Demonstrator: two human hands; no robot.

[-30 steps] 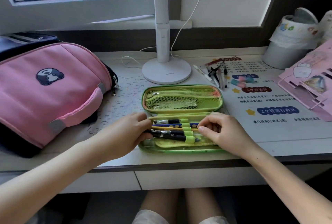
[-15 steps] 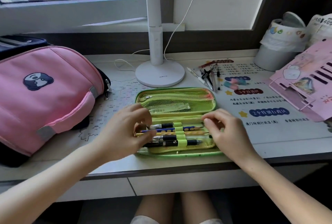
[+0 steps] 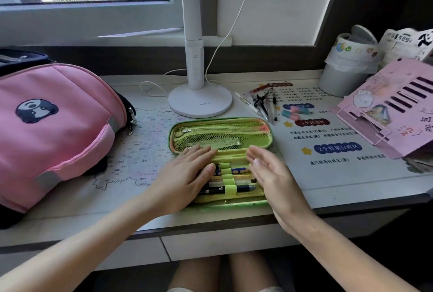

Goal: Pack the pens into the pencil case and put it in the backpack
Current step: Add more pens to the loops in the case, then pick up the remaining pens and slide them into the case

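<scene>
Since half a second ago both hands have let go of the pens: the fingers that were curled and pinching are now straight. The pencil case (image 3: 269, 133) lies open near the front edge of the desk (image 3: 351, 186), long axis running left to right, its mesh-pocket half away from me and the pen half nearer. The pens (image 3: 241, 189) lie side by side under green elastic loops (image 3: 229, 189), parallel to that axis, and the nearest black one points its tip to the right. My left hand (image 3: 187, 174) is spread flat, palm down, fingers straight, lying over the left ends of the pens with its fingertips at the fold between the two halves; it grasps nothing. My right hand (image 3: 273, 174) is released too, fingers straight and together, palm turned to the left, standing on edge at the right ends of the pens; I cannot tell whether it touches them. Just behind the case stands the round white base of the lamp (image 3: 200, 101), and to the right of that base a few loose pens (image 3: 264, 106) lie in a fan on the printed mat. The pink backpack (image 3: 58, 132) lies on its side at the left of the desk, near the case but apart from it. At the back right stands a bin (image 3: 337, 80) with a white liner, and a pink stand (image 3: 386, 113) slants in front of it
</scene>
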